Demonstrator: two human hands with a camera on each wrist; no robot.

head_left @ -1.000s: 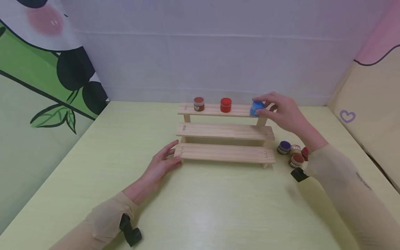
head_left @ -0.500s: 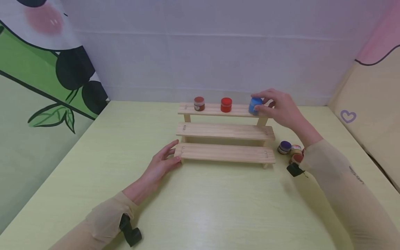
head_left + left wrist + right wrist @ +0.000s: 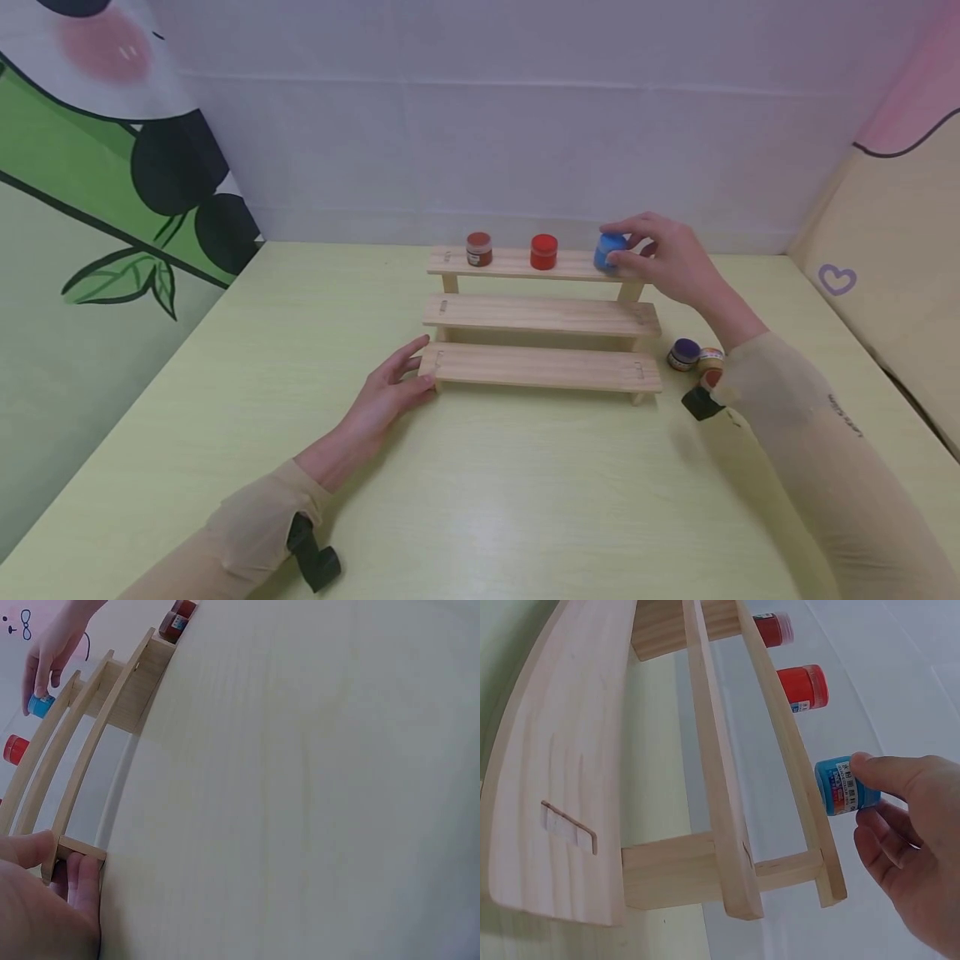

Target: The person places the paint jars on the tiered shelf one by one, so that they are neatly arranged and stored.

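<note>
Blue jar (image 3: 611, 252) and right hand (image 3: 671, 258) have moved slightly left and back along the top board relative to the frame 1.0 s earlier; left hand (image 3: 386, 396) and wooden rack (image 3: 540, 367) show no clear displacement. Pale cloth backdrop (image 3: 517, 150) rises behind the rear edge of the tabletop (image 3: 487, 492). Rack, three stepped boards, stands right of the tabletop's middle, its highest board nearest the rear edge. Left hand grips the left end of the lowest board: thumb on top, fingers tucked below against the end support, spread only by the thickness of the wood. Right hand pinches the blue jar between thumb and fingers, parted just the jar's width. Jar is upright near the right end of the top board, base apparently on the wood; label visible in the right wrist view. Same board: red jar (image 3: 543, 252) near the middle, brown-red jar (image 3: 479, 249) toward the left end, both upright and apart. Toward the tabletop's right edge, beside the rack: purple-lidded jar (image 3: 683, 355), pale-topped jar (image 3: 710, 359) and rust-lidded jar (image 3: 710, 379), the last partly hidden by the black wrist mount (image 3: 702, 403).
</note>
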